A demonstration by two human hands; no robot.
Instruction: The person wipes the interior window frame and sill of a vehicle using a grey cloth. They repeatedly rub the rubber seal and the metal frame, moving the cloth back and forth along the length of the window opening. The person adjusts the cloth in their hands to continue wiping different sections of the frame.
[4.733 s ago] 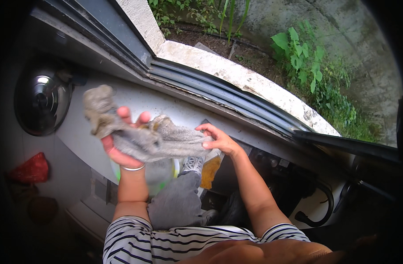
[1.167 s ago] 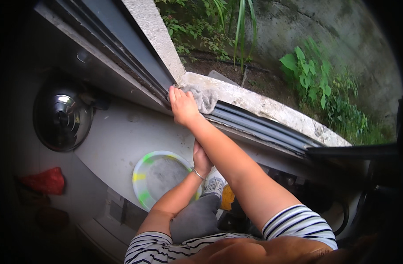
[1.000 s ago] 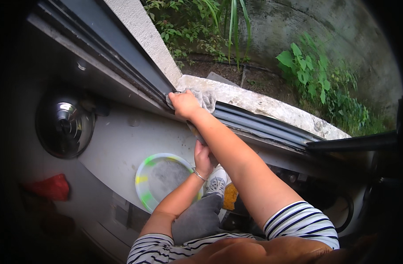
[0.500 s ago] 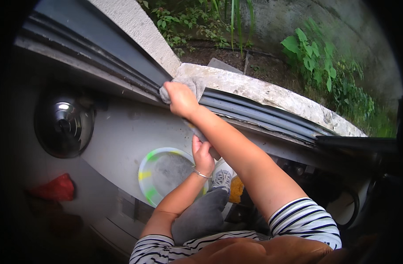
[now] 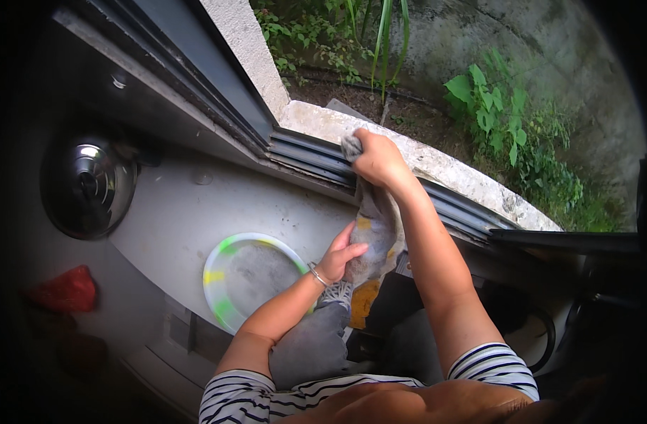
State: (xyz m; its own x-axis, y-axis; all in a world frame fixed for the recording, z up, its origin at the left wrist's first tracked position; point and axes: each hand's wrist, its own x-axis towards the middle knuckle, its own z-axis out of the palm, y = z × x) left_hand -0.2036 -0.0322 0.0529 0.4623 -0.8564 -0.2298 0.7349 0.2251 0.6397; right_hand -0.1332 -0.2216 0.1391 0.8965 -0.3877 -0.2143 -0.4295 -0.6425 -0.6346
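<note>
The right hand (image 5: pixel 380 159) is closed tightly round one end of the grey cloth (image 5: pixel 376 237), a small bunch poking out past the fingers, while the left hand (image 5: pixel 341 256) pinches the lower part, thumb laid over the top. The cloth runs between the two, hanging slack over the near side of the window track (image 5: pixel 306 152); whether the bunched end touches the track or the ledge (image 5: pixel 320 121) behind it, I cannot tell. Dark and yellowish patches show on the cloth, so it has probably seen some use. The work looks partway through: the corner end of the track lies uncovered, its ridges fairly even in colour, but the stretch behind the right arm is partly hidden and cannot be judged. The inner lip of the frame looks rough and grimy, and specks (image 5: pixel 295 189) lie on the counter (image 5: pixel 164 219) below, so some dirt seems to be left. Nearer the person, the basin (image 5: pixel 214 277) sits just left of the left wrist, greyish inside; whether it holds water is unclear. Farther left are a shiny dark lid (image 5: pixel 90 187) and a red bag (image 5: pixel 69 288), both well apart from the hands.
</note>
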